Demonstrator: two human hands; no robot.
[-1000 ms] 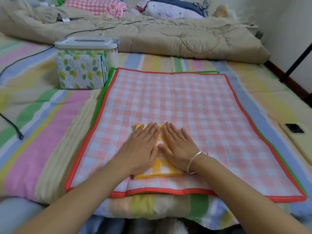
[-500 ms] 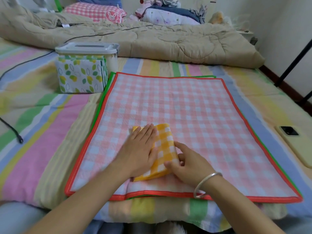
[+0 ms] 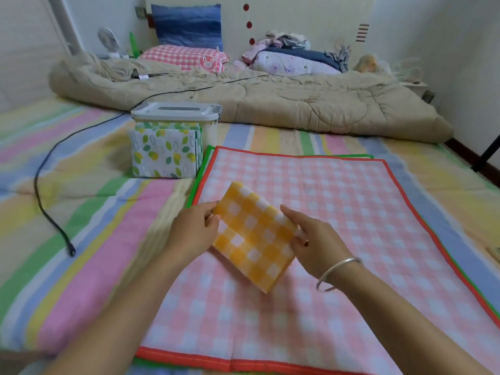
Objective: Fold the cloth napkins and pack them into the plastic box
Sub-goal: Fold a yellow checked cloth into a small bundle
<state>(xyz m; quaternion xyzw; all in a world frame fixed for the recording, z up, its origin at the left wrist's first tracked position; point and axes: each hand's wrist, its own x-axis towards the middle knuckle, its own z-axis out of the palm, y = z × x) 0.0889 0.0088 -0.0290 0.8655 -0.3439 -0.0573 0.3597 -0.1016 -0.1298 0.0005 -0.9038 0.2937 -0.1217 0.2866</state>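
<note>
Folded yellow checked napkin (image 3: 254,239), held tilted above the pink checked cloth (image 3: 338,207) by both hands. The left hand (image 3: 194,230) grips the napkin's left edge, thumb on top and fingers curled beneath. The right hand (image 3: 315,243) grips the right edge in the same way, and a silver bracelet (image 3: 335,272) sits on its wrist. The pink cloth lies flat on a striped bedsheet (image 3: 81,217), and the border of a green-edged cloth (image 3: 197,177) shows beneath it along the left and far sides. The plastic box (image 3: 176,115) stands on the sheet just beyond the pink cloth's far left corner, with its grey lid on and leaf-print folded napkins (image 3: 162,155) visible through its clear wall. A black cable (image 3: 47,169) trails across the sheet at left. A beige quilt (image 3: 284,106) lies bunched behind the box.
</note>
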